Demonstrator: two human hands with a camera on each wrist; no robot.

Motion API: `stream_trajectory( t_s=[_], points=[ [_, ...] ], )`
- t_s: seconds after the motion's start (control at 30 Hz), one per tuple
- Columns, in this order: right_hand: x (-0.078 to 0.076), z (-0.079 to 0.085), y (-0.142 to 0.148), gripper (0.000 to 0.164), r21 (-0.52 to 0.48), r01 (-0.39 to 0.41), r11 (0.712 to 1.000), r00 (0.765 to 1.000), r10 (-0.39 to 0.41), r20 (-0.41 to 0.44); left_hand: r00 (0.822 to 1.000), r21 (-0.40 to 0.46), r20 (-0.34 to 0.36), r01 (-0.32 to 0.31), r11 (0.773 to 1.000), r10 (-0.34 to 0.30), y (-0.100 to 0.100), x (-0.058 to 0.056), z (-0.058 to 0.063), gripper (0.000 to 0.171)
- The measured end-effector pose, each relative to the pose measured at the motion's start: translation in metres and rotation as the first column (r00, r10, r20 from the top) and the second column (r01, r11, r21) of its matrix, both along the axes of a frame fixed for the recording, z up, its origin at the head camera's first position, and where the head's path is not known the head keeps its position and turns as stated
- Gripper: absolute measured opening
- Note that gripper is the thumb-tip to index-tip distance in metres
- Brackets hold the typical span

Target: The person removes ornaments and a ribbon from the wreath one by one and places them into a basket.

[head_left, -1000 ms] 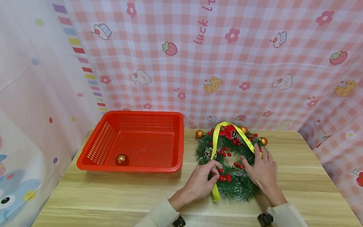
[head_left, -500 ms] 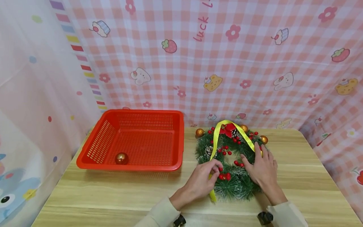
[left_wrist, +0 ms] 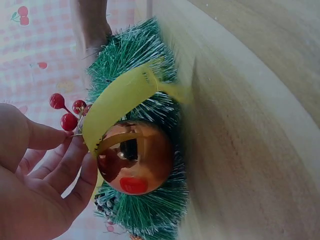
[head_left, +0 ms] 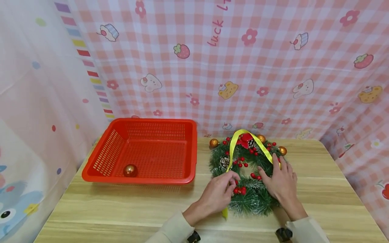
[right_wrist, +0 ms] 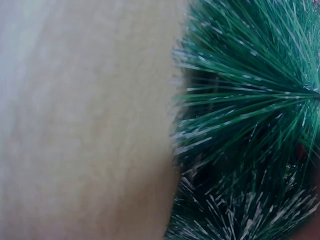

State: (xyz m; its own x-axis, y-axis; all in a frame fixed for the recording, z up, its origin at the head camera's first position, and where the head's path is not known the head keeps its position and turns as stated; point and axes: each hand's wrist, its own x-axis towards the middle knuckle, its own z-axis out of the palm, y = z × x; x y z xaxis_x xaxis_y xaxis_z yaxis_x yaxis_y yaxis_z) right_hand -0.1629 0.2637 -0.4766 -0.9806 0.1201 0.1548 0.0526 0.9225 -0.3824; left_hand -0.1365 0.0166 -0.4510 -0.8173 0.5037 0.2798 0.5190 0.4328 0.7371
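Observation:
A green Christmas wreath point(head_left: 249, 199) lies on the table, trimmed with red berries point(head_left: 240, 190), pine cones and gold baubles point(head_left: 214, 143). At its near left side my left hand point(head_left: 214, 192) pinches a thin thread point(left_wrist: 76, 135) between thumb and fingertip, close beside red berries. A shiny copper bauble point(left_wrist: 137, 157) sits against those fingers in the left wrist view; in the head view the hand hides it. Yellow ribbon point(head_left: 232, 146) arches over the wreath and passes by the left fingers. My right hand point(head_left: 281, 180) rests with straight fingers on the wreath's right side.
To the left stands a red plastic basket point(head_left: 158, 180) with one copper bauble point(head_left: 130, 170) inside. Behind the wooden table point(head_left: 121, 212) hangs a pink checked cloth point(head_left: 200, 67).
The left hand has shifted slightly to the right. The ribbon's lower end has swung left and is now mostly behind that hand. The right hand stays in place.

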Motion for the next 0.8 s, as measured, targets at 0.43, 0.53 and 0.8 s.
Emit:
stream_trajectory(
  t_s=[0.43, 0.53, 0.8],
  points=[
    [0.0002, 0.0006, -0.0004, 0.085, 0.006, 0.004, 1.000, 1.000, -0.004, -0.003, 0.999, -0.025, -0.034, 0.003, 1.000, -0.004, 0.0025, 0.0018, 0.0056, 0.016],
    [-0.0001, 0.0003, -0.0004, 0.085, 0.006, 0.008, 1.000, 1.000, -0.008, -0.005, 0.998, -0.037, -0.065, 0.002, 0.999, -0.005, 0.0031, 0.0027, 0.0059, 0.015],
    [0.0001, 0.0004, -0.0012, 0.084, 0.014, 0.010, 1.000, 1.000, -0.009, -0.014, 0.995, -0.072, -0.101, 0.012, 0.997, -0.020, 0.0031, 0.0063, 0.0072, 0.016]
  ],
)
